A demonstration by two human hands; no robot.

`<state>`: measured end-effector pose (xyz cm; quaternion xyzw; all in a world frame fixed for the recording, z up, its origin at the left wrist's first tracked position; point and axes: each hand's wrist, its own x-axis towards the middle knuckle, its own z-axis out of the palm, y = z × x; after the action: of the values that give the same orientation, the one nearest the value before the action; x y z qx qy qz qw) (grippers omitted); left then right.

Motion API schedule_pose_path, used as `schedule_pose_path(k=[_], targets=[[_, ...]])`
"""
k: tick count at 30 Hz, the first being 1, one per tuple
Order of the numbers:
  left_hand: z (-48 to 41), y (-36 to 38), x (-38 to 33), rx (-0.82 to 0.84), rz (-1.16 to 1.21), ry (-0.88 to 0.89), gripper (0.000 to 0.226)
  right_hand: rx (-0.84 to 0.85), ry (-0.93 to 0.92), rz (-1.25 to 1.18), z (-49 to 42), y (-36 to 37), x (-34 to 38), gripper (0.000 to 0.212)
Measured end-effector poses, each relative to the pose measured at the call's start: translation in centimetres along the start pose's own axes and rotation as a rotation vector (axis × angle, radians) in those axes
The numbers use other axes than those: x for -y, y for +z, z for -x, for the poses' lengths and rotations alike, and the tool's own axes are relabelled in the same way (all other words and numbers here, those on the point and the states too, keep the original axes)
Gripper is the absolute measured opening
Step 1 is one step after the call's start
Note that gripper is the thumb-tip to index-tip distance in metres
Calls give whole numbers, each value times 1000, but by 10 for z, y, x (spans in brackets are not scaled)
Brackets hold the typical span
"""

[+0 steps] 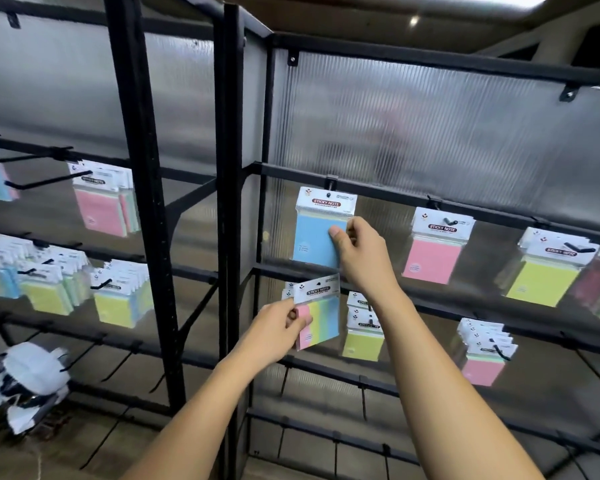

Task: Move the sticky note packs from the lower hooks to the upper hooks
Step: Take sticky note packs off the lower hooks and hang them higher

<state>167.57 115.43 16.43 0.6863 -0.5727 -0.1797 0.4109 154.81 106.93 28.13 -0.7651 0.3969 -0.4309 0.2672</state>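
**Q:** Where are the sticky note packs you are handling?

**A:** I have hold of two. A blue pack [317, 240] hangs upright from an upper hook [330, 183], near the centre of the view. My right grip [359, 249] pinches its right edge, with the thumb on the front face and the fingers curled behind. At about 6 o'clock from it, my left grip [274, 325] holds a striped pack [321, 315] by its left edge. Its stripes are pink, yellow, green and blue. That pack is tilted, its header leaning toward 1 o'clock, in front of the lower rail [440, 308]. I cannot tell whether it touches a hook.

**Q:** What hangs around them?

**A:** At 9 o'clock from the striped pack, the white headers of more packs [286, 293] peek out from behind it. At its 3 o'clock, a bunch of yellow packs [362, 336] hangs on a lower hook. Farther toward 3 o'clock, pink-fronted packs [483, 362] hang on the same row. On the upper row, at 3 o'clock from the blue pack, hang a pink pack [432, 258] and then a yellow pack [542, 280], each on its own hook.

**Q:** And the rack?

**A:** It has a black metal frame [231, 168] with ribbed translucent panels [430, 126] behind it. At 9 o'clock, a second bay holds many blurred packs [113, 306].
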Motion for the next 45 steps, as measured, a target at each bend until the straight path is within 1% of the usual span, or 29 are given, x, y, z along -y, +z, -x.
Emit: schedule_pose_path(k=[5, 13, 18, 24, 34, 37, 41, 45], targets=[[-2, -2, 6, 10, -1, -9, 19, 3, -1, 14, -9, 5, -1, 25], [-6, 0, 2, 10, 0, -12, 24, 8, 51, 26, -14, 8, -9, 29], [-8, 0, 2, 12, -9, -14, 25, 12, 40, 17, -14, 10, -12, 28], [-7, 0, 2, 6, -14, -12, 25, 2, 30, -8, -12, 8, -16, 21], [-5, 1, 1, 37, -22, -40, 28, 12, 41, 22, -21, 6, -13, 24], [-4, 0, 0, 31, -32, -33, 28, 15, 42, 16, -19, 6, -13, 28], [0, -1, -1, 23, -39, -8, 25, 21, 49, -10, -15, 7, -14, 25], [2, -1, -2, 29, -41, -11, 24, 21, 48, -18, -14, 7, -14, 28]])
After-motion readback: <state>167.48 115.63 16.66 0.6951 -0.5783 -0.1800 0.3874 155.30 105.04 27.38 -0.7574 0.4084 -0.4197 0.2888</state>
